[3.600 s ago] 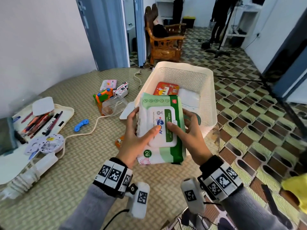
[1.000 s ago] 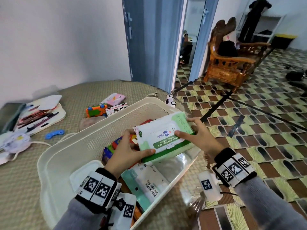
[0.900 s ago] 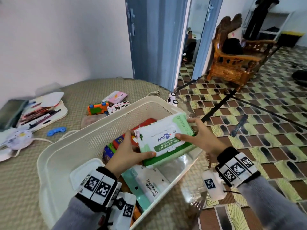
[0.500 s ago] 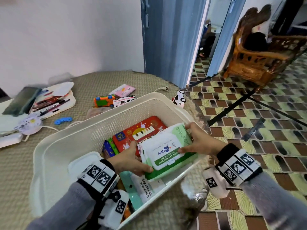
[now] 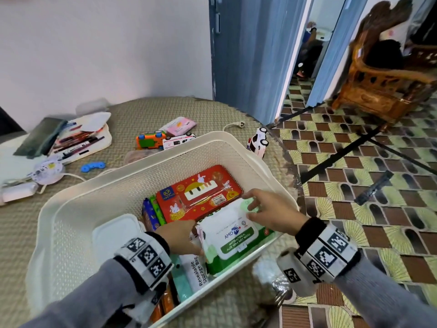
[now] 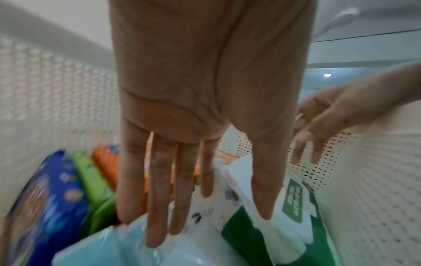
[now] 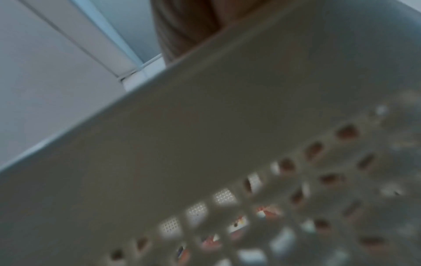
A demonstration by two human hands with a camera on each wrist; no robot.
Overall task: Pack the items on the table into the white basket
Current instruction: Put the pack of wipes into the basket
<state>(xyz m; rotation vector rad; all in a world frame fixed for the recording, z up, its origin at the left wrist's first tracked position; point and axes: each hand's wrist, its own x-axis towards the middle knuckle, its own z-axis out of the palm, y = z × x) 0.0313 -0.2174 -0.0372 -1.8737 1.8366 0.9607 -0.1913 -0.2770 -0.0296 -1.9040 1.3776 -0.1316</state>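
Now the wipes pack lies in the white basket, by the near wall, beside the red tin. I have let go: my left hand and right hand are both open, just touching it, maybe to push it flat so more fits.

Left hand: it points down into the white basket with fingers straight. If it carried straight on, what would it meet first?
Most likely the resealable storage bag pack under the left hand's fingertips, beside the wet wipes pack. The gap looks small, but blur hides whether they already touch.
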